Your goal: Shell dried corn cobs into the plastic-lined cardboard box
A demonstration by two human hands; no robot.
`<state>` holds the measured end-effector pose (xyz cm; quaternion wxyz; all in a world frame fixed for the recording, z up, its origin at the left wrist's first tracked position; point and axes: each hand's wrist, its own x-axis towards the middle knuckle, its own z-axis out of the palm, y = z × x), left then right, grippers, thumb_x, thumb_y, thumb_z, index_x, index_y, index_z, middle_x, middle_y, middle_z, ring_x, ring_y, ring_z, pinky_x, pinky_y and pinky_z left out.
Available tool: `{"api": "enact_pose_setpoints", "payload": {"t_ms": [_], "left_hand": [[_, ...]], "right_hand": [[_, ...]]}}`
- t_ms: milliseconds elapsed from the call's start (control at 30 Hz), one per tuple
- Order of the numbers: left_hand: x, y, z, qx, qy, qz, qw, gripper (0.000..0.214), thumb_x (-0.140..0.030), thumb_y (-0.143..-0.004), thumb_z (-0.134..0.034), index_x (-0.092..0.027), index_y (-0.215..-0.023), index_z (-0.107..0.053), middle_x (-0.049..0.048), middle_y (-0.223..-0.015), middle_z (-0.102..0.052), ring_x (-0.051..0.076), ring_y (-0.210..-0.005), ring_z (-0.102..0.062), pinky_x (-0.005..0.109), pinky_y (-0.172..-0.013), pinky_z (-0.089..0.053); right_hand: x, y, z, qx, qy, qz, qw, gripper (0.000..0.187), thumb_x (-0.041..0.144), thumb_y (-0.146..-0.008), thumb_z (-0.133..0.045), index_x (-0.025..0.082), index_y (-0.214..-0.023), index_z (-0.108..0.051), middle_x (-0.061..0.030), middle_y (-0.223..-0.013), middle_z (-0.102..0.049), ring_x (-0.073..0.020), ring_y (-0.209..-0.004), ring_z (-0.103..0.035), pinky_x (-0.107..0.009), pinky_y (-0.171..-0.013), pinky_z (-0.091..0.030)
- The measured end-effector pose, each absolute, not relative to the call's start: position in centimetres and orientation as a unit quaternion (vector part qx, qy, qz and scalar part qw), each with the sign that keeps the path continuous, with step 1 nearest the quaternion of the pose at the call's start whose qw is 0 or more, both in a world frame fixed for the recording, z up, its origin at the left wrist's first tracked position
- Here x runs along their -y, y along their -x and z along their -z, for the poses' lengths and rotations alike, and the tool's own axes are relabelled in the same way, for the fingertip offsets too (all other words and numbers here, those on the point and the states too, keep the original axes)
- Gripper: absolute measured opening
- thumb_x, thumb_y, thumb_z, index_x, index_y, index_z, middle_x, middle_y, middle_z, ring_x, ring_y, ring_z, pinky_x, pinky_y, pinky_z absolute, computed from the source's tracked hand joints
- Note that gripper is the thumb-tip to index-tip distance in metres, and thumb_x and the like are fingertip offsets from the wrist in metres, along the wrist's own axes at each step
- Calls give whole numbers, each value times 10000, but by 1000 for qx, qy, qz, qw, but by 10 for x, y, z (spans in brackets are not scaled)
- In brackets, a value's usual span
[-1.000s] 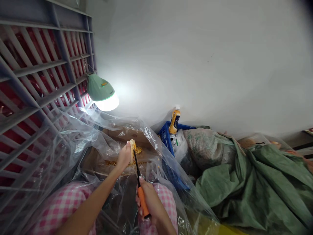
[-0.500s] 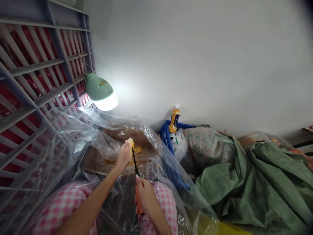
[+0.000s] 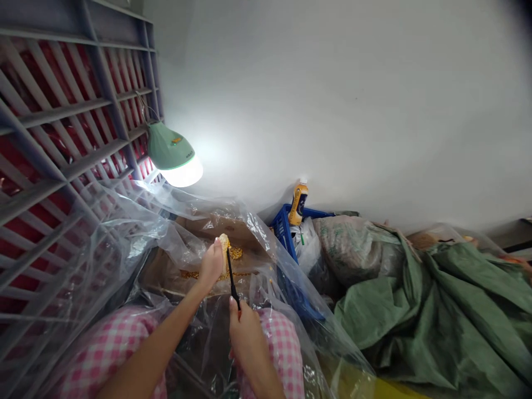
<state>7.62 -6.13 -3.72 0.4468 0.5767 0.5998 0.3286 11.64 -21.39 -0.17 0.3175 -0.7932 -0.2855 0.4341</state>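
Observation:
My left hand (image 3: 210,265) is closed round a yellow corn cob (image 3: 225,247), held upright over a cardboard box (image 3: 208,228) lined with clear plastic. My right hand (image 3: 246,338) grips a tool whose thin black blade (image 3: 231,278) lies against the cob's right side; its orange handle is almost hidden in my fist. Loose yellow kernels (image 3: 235,254) lie in the box behind the cob. My knees in pink checked cloth (image 3: 106,348) sit below both hands.
A lit green lamp (image 3: 173,157) hangs at the left by a grey slatted crate wall (image 3: 70,122). A blue crate (image 3: 284,230) holds an orange bottle (image 3: 298,202). Green woven sacks (image 3: 419,305) fill the right. Clear plastic sheeting (image 3: 108,244) drapes the left.
My right hand has turned so the orange handle, plainly seen one second ago, is now mostly hidden. The blade stays against the cob. The left hand barely moves.

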Motion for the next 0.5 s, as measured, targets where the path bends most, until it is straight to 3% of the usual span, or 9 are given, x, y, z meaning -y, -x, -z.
{"api": "enact_pose_setpoints", "payload": {"t_ms": [200, 267, 333, 500], "left_hand": [[60, -76, 35, -605, -574, -331, 442, 564, -469, -849, -180, -123, -861, -625, 156, -937, -664, 282, -952, -578, 350, -792, -419], [61, -77, 35, -605, -575, -325, 445, 570, -462, -853, -173, -114, -891, -623, 167, -989, -651, 283, -982, -566, 352, -816, -408], [61, -77, 35, -603, -575, -321, 451, 565, -449, -857, -176, -107, -914, -622, 174, -1031, -638, 279, -1000, -560, 348, -838, -397], [61, -77, 36, -602, -573, -332, 447, 556, -439, -856, -198, -97, -913, -633, 174, -1013, -649, 275, -981, -573, 340, -835, -404]], "right_hand": [[210, -139, -25, 91, 562, -727, 384, 411, 510, -879, -218, 199, -698, -417, 81, -395, -383, -54, -238, -300, -146, -251, -243], [210, -143, -29, 46, 493, -774, 395, 435, 525, -878, -190, 198, -702, -417, 87, -393, -362, -43, -241, -263, -133, -253, -216], [211, -140, -24, 77, 540, -740, 393, 413, 511, -880, -213, 197, -706, -417, 86, -386, -368, -50, -232, -281, -141, -246, -226], [212, -120, 0, 265, 764, -488, 329, 344, 511, -828, -396, 196, -704, -452, 84, -378, -376, -98, -214, -375, -180, -214, -253]]}}
